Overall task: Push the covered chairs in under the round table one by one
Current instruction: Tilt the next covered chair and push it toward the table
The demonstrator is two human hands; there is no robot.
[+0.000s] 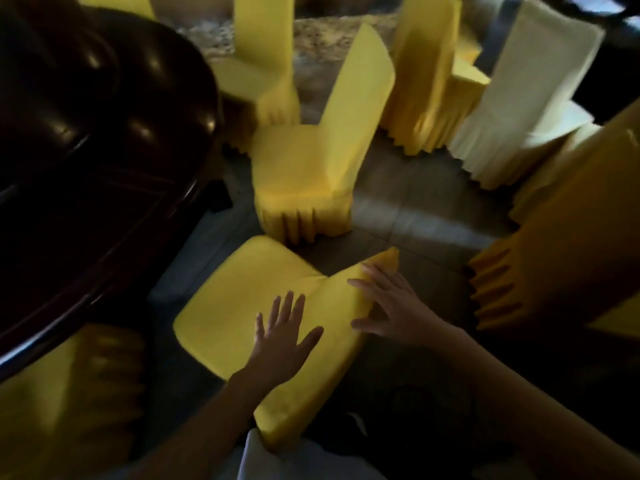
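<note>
A: Where are the hands?
B: Both are on the near chair [242, 299], the yellow one right in front. The left hand [284, 330] lies flat on the chair's back with its fingers spread wide. It grabs nothing.
A: And the other one?
B: The right hand [388, 306] rests on the top edge of the same back. Its fingers look straight and loose, not wrapped round, but the picture is blurry there.
A: Where is that chair?
B: It stands on the floor [408, 202], just beside the dark round table [104, 133]. Its seat points at the table. The whole seat shows, so it is not under the top.
A: Are there more chairs?
B: Yes. A second yellow chair [311, 161] stands behind it, also near the table. A white chair [519, 91] is far off at the right. A corner chair [69, 393], yellow too, sits at the lower left, right by the table's edge.
</note>
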